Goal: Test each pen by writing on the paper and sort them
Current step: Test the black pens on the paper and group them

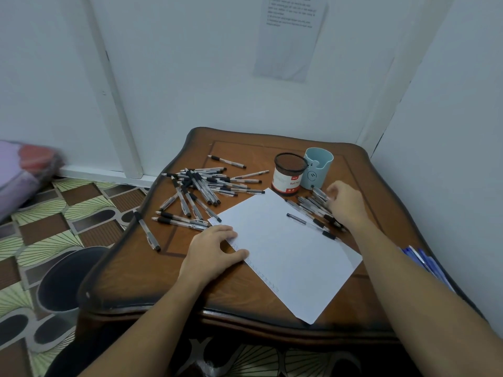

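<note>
A white sheet of paper [285, 248] lies slanted on the brown table [245, 300], with a row of small marks along its left edge. My left hand [212, 251] rests flat on that edge, fingers spread. A big heap of clear pens with black grips [201, 186] lies left of the paper. A smaller pile of the same pens [313, 210] lies at the paper's right edge. My right hand [345, 205] is on this pile, fingers curled among the pens; whether it grips one is hidden.
A mesh pen cup with a red and white label [290, 174] and a light blue cup [318, 167] stand behind the paper. One pen [148, 231] lies near the table's left edge. A dark bin [68, 278] stands on the floor. Blue pens [424, 259] lie at the right edge.
</note>
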The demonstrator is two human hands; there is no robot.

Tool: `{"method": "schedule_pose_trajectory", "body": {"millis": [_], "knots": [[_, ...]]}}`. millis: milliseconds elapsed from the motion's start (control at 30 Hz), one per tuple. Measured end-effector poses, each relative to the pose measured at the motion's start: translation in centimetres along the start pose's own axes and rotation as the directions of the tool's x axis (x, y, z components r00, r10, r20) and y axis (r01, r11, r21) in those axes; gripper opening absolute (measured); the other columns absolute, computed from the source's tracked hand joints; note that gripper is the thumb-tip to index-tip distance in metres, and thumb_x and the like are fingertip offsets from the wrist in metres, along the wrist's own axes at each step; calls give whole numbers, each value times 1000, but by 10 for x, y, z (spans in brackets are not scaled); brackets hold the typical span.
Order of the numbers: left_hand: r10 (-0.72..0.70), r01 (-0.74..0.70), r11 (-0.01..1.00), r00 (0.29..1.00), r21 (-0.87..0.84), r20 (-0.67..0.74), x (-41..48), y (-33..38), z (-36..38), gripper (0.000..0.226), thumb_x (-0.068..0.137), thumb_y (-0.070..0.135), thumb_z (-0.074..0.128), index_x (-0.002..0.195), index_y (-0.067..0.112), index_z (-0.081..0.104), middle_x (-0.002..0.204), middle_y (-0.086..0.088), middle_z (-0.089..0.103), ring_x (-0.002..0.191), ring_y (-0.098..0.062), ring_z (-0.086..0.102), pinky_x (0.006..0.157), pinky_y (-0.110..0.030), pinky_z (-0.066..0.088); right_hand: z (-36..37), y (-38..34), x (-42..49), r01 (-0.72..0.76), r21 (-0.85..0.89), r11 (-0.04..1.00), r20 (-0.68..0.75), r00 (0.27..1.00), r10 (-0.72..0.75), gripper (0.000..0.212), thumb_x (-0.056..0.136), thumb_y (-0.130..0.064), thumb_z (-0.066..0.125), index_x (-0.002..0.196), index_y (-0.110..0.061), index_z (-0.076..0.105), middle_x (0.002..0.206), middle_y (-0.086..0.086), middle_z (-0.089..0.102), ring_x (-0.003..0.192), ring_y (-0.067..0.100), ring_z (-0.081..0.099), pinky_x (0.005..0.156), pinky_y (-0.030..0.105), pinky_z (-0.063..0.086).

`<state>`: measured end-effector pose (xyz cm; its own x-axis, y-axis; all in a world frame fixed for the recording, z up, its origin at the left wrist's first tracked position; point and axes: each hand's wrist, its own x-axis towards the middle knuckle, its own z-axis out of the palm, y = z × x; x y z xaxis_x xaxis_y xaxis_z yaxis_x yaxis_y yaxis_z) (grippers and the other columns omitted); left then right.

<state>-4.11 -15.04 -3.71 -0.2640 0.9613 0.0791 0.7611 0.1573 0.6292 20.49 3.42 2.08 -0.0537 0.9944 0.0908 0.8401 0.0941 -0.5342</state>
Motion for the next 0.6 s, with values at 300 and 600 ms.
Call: {"method": "schedule_pose_trajectory", "body": {"millis": [300, 600], "knots": [[2, -2, 1000, 1000, 5, -2, -1, 0, 0, 61, 75, 62, 67, 127, 29, 61, 138, 15, 51, 127, -4, 42, 112, -41, 32, 22, -17, 3, 136, -346, 928, -24, 988, -154, 24, 97, -15, 53, 112, -16, 71, 111, 10, 63, 104, 28, 56, 90, 38, 41], [-1, 1, 1000, 1000, 28, -14, -1, 1, 0, 62, 75, 63, 66, 127, 29, 61, 139, 16, 50, 128, -3, 40, 113, -38, 31, 101, -92, -2, 161, -14, 987, 241, 958, -153, 43, 104, -20, 44, 146, -25, 45, 143, 12, 50, 129, 32, 46, 105, 46, 29]]}}
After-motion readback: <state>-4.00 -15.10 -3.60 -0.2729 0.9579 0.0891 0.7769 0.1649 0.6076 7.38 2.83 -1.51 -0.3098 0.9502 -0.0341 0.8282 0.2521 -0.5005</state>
